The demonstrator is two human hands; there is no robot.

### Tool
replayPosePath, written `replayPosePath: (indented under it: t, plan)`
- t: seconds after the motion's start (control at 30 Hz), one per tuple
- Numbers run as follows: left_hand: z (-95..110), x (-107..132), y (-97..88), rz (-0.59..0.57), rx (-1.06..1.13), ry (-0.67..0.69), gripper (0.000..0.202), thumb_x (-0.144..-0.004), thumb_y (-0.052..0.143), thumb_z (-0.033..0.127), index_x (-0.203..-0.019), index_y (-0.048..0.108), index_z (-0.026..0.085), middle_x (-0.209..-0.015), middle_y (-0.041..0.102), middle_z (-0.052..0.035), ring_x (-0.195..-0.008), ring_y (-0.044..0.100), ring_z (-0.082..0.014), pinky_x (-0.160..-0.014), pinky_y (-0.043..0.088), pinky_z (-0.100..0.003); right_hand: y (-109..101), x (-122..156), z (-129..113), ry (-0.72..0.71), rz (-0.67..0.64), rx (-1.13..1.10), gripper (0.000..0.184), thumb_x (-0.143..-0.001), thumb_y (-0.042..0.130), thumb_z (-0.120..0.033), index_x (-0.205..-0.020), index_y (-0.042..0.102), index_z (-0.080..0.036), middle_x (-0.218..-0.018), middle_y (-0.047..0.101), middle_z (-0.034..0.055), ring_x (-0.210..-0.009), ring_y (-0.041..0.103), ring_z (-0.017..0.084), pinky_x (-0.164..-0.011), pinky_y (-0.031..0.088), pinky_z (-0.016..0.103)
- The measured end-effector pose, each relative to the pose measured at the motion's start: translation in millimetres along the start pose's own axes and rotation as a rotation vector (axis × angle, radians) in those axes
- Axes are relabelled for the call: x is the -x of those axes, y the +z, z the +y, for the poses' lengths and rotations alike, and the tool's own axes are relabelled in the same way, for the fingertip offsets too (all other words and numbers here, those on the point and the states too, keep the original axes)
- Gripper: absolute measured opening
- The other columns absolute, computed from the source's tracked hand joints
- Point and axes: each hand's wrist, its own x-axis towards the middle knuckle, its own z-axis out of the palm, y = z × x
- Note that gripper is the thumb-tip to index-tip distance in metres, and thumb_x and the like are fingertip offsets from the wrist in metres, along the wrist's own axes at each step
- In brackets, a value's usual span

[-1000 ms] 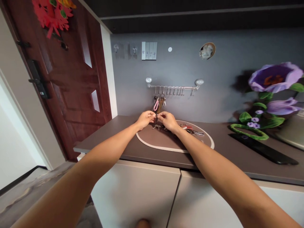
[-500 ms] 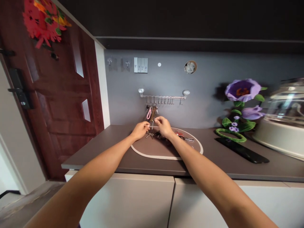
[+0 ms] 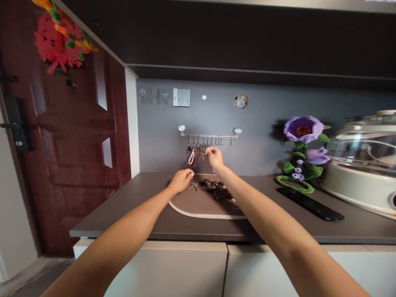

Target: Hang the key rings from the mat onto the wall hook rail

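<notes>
My right hand [image 3: 214,158] is raised to the wall-mounted hook rail [image 3: 208,135], its fingers pinched on a key [image 3: 203,154] that hangs just under the hooks. A pink-strapped key bunch [image 3: 192,156] hangs beside it on the left. My left hand [image 3: 181,180] rests low over the left end of the oval brown mat [image 3: 198,205], fingers curled by a small loose key [image 3: 193,186]. A dark heap of several keys [image 3: 213,186] lies on the mat between my forearms.
A dark red door [image 3: 71,136] stands at the left. On the brown countertop [image 3: 262,225] to the right sit a purple flower ornament [image 3: 301,152], a black flat bar [image 3: 309,204] and a large domed appliance [image 3: 361,161]. Wall switches [image 3: 181,97] are above the rail.
My right hand has lifted from the mat up to the hook rail with a key. The left hand let go and stayed low by the mat. The view has tilted and shifted.
</notes>
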Motion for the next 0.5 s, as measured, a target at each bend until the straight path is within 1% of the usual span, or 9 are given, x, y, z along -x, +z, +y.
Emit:
replayPosePath:
  t: [0.17, 0.33, 0.5]
  plan:
    - [2, 0, -1.1, -0.007, -0.014, -0.013, 0.025, -0.083, 0.037, 0.025, -0.081, 0.061, 0.017, -0.077, 0.064, -0.0036, -0.070, 0.056, -0.0143, -0.066, 0.038, -0.024, 10, -24, -9, 0.045, 0.086, -0.038, 0.010, -0.077, 0.041, -0.015, -0.068, 0.044, -0.018, -0.055, 0.047, -0.0039, -0.049, 0.048, 0.006, -0.050, 0.044, 0.017]
    - [0, -2, -0.8, -0.012, -0.024, -0.018, 0.026, -0.083, 0.036, 0.024, -0.081, 0.061, 0.017, -0.077, 0.064, -0.0036, -0.073, 0.056, -0.0152, -0.068, 0.038, -0.024, 18, -44, -3, 0.099, 0.185, -0.089, 0.013, -0.077, 0.041, -0.014, -0.066, 0.045, -0.017, -0.052, 0.047, -0.0047, -0.048, 0.050, 0.006, -0.048, 0.045, 0.017]
    - [-2, -2, 0.1, -0.007, -0.020, -0.001, 0.026, -0.083, 0.036, 0.025, -0.081, 0.061, 0.017, -0.076, 0.064, -0.0032, -0.070, 0.056, -0.0144, -0.065, 0.038, -0.023, 22, -54, 4, 0.111, 0.219, -0.095, 0.013, -0.079, 0.041, -0.015, -0.067, 0.046, -0.017, -0.054, 0.047, -0.0042, -0.047, 0.051, 0.005, -0.046, 0.045, 0.016]
